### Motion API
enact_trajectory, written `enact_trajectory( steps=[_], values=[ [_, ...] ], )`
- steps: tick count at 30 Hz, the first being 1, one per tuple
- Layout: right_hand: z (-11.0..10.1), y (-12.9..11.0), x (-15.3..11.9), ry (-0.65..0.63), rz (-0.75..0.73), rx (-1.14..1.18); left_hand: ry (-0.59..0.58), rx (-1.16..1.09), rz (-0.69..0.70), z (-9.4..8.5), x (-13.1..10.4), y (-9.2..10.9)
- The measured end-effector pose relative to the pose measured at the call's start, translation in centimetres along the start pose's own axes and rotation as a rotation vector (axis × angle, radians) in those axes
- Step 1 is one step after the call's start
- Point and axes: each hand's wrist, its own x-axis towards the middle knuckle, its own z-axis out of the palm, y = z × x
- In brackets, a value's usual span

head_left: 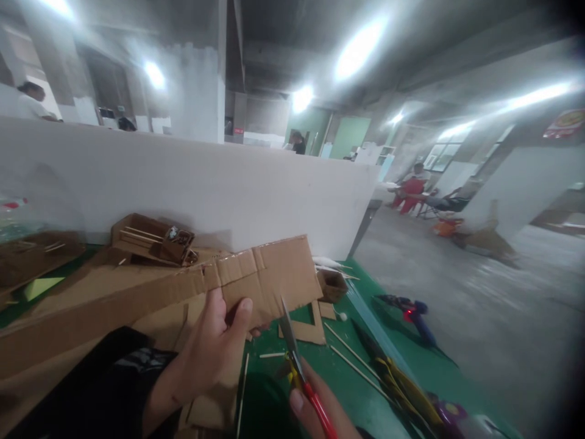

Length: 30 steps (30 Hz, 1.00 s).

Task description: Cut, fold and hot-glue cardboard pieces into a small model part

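Note:
My left hand [212, 347] is closed on a long brown cardboard strip [287, 268], thumb on its near face and fingers behind. The strip runs off to the lower left and broadens into a creased flat end at the right. In my right hand [315, 390] is a pair of scissors [295, 353] with red and yellow on the handles. Their blade points up, its tip over the lower edge of the cardboard; whether it touches cannot be told. Part of my right hand is hidden behind the handles. An L-shaped cardboard scrap [307, 331] lies beyond the scissors.
Yellow-handled pliers [402, 384], thin wooden sticks [354, 360] and a blue glue gun [418, 317] lie at right on the green table [269, 402]. Small cardboard boxes [141, 235] stand at back left. A white partition [183, 177] rises behind; several people are beyond.

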Motion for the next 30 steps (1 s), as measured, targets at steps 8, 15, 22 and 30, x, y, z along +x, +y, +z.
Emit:
enact_trajectory(
  steps=[8,15,22,30],
  values=[
    [0.4,0.2,-0.3,0.031,0.016,-0.018,0.005,0.044,0.030,0.5,0.1,-0.9],
    [0.6,0.2,-0.5,0.111,-0.026,-0.038,-0.051,-0.023,-0.016,0.8,-0.1,-0.9],
    [0.0,0.5,0.1,-0.031,-0.041,-0.139,0.063,0.144,0.117,0.8,0.1,-2.8],
    [0.1,-0.3,0.0,-0.031,-0.064,-0.063,0.061,0.146,0.119,0.8,0.1,-3.1]
  ],
)
